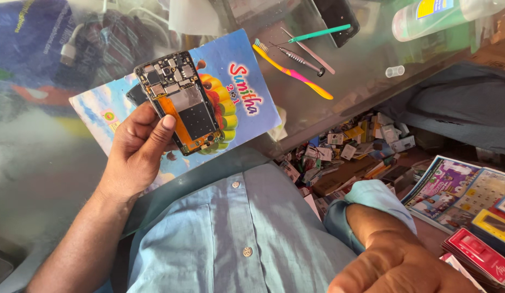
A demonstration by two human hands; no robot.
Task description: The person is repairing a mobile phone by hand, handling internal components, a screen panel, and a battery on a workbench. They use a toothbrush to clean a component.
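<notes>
Where left-hand fingers (155, 133) pinch an opened phone (182, 100): glass counter (366, 65), colourful booklet (247, 97); right hand (393, 268) low, fingers unseen.

Overall light: bright, warm daylight, colours saturated.
Source: seems to come from the far side and above; exact source not in view.
Glare: milky reflections wash over the glass counter top (57, 179), strongest at the left and far right.
Shadows: soft; the left hand (134, 149) darkens the booklet (252, 81) beneath it.
Focus: opened phone (182, 103) sharp; right hand (396, 268) at the near edge soft.
Edges: wide-angle stretch bends the corners; bottle (442, 16) far right looks slightly blown out.
</notes>
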